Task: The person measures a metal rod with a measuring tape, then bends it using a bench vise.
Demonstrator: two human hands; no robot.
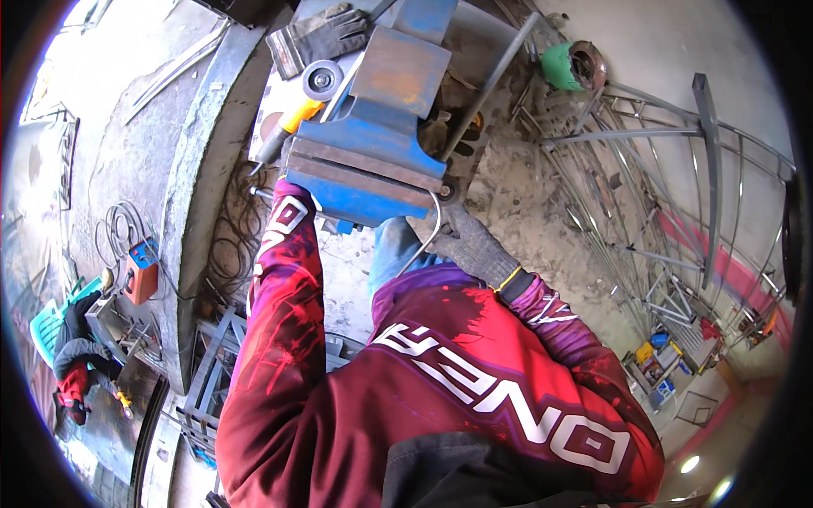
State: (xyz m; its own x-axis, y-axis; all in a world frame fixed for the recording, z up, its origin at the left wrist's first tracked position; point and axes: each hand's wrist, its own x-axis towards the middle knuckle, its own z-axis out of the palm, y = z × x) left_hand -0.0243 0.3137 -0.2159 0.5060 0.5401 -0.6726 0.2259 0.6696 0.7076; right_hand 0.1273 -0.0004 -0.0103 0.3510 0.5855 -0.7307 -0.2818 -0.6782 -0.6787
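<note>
A blue bench vise point(364, 182) with brown, worn jaws stands in front of me. A thin bent metal rod point(438, 222) curves down from the right end of its jaws toward my lap. My right hand point(476, 245), in a grey knit glove, is closed at this rod, its fingers partly behind it and close to the vise's round screw end point(447, 190). My left sleeve point(288, 229) reaches up to the left end of the jaws, where the vise hides my left hand. A yellow angle grinder point(298, 114) with a dark disc lies left of the vise.
Grey work gloves point(318, 38) lie beyond the grinder. A slanting metal pipe point(491, 85) rises right of the vise. Metal frames point(644, 135) and loose bars lean at the right, near a green cylinder point(569, 66). At far left, another person point(76, 372) works beside an orange machine point(141, 271).
</note>
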